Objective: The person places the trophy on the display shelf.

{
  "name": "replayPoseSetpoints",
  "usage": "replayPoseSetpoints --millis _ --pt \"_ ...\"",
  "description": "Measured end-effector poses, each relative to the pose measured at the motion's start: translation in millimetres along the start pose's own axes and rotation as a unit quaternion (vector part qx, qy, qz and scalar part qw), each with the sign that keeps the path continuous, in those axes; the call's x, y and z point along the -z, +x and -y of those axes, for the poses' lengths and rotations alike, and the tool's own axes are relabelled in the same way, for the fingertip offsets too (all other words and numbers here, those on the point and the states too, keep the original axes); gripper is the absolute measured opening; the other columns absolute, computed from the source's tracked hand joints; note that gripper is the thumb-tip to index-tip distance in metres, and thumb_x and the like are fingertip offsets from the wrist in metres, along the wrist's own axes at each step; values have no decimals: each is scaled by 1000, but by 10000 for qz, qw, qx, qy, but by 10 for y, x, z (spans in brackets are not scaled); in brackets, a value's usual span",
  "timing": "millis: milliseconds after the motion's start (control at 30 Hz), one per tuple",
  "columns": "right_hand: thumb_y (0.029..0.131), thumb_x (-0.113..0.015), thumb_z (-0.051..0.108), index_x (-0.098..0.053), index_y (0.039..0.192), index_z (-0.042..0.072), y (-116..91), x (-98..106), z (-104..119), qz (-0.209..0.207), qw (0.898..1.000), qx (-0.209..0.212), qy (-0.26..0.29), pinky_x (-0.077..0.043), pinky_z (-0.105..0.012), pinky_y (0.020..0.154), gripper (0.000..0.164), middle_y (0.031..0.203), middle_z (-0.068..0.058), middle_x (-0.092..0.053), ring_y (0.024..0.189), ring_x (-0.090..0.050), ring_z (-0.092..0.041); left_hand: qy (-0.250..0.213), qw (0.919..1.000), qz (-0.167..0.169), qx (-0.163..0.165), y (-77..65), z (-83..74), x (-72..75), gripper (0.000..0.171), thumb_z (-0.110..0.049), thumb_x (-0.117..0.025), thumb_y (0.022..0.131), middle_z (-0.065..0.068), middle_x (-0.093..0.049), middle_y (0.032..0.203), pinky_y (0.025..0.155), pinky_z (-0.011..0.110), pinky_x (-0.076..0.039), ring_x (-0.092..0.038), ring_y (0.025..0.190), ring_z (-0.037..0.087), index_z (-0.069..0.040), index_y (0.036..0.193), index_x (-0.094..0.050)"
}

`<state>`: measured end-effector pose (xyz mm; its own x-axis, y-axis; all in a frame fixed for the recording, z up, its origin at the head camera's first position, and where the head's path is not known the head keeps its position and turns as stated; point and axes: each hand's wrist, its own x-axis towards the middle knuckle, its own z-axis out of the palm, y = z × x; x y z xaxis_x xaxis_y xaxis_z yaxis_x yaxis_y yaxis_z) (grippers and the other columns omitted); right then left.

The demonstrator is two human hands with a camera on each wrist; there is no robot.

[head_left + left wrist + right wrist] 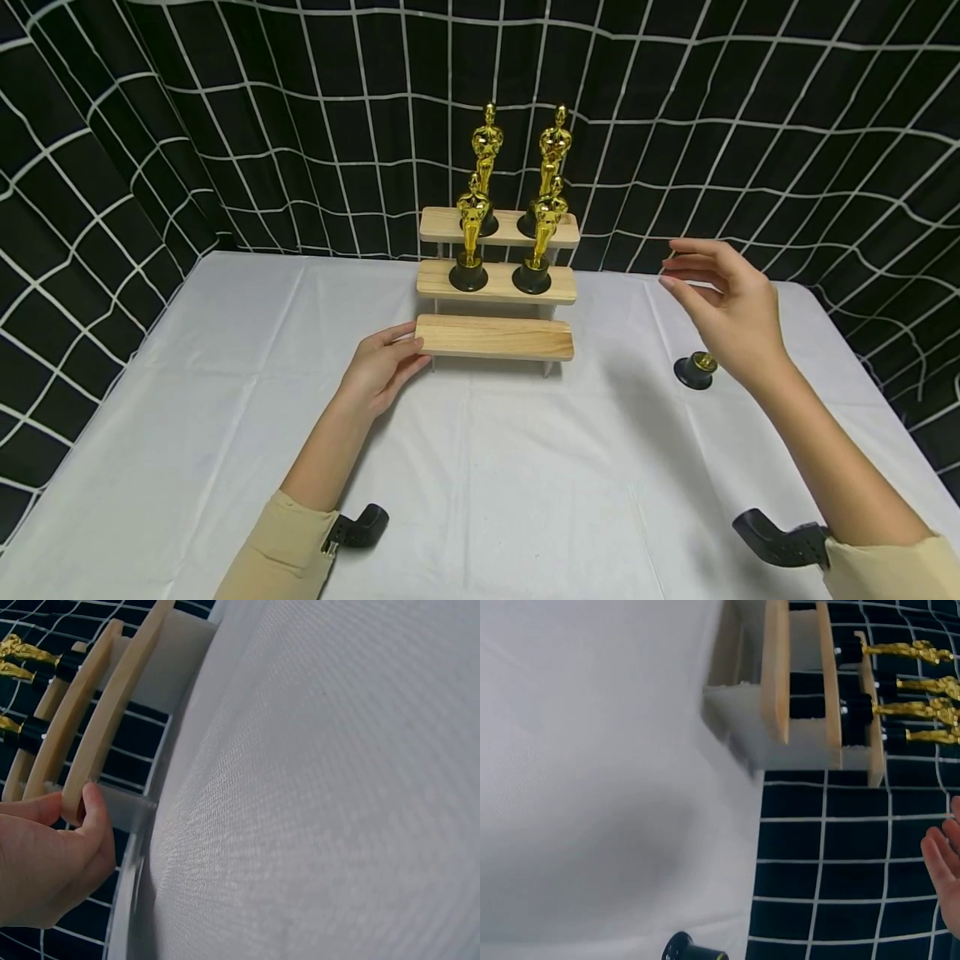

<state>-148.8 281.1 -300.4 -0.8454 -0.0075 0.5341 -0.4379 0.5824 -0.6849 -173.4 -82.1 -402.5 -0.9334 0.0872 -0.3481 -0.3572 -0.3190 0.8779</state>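
Note:
A three-tier wooden display stand (pixel 495 337) is at the middle of the table. My left hand (pixel 384 367) pinches the left end of its lowest board between thumb and fingers, as the left wrist view also shows. Two gold trophy statuettes (pixel 487 150) with black bases stand on the top tier, and two more (pixel 542 229) on the middle tier. The lowest board bears nothing. To the right, my right hand (pixel 731 304) is raised over the table, fingers loosely bent and holding nothing. Below it another trophy statuette (pixel 694 371) shows its black base, its upper part hidden by the hand.
A white cloth (pixel 480 483) covers the table. Behind and at both sides hangs a black curtain with a white grid (pixel 322 150). Black wrist mounts (pixel 360 527) stick out from both sleeves.

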Motion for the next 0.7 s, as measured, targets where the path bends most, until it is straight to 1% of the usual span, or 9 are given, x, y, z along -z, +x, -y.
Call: replayPoseSetpoints --millis 100,200,333,700 --pt "89 -70 -8 -63 128 1 -9 66 -19 -37 10000 -26 -76 -54 -5 84 41 108 12 -68 98 -64 4 29 10000 -34 18 0 1 -1 46 4 -51 101 25 -43 142 96 22 -57 -58 111 22 6 146 -42" --pt "89 -70 -7 -62 129 2 -20 132 -40 -77 9996 -118 -226 -52 -3 85 41 108 16 -66 99 -63 6 45 10000 -41 6 2 5 4 46 4 -51 101 26 -43 143 96 22 -57 -58 113 23 7 146 -42" --pt "90 -70 -6 -62 129 1 -29 222 -71 -133 9988 -197 -420 -51 -2 86 40 108 19 -63 100 -61 7 40 10000 -26 -15 1 7 5 46 4 -50 102 26 -43 143 97 22 -57 -57 115 24 7 147 -41" --pt "91 -69 -5 -60 132 1 -25 433 -225 -290 9947 -393 -903 -48 2 86 42 110 22 -60 99 -58 10 91 10000 -22 -16 -3 5 0 46 3 -50 102 26 -43 143 99 23 -56 -55 121 27 7 147 -41"
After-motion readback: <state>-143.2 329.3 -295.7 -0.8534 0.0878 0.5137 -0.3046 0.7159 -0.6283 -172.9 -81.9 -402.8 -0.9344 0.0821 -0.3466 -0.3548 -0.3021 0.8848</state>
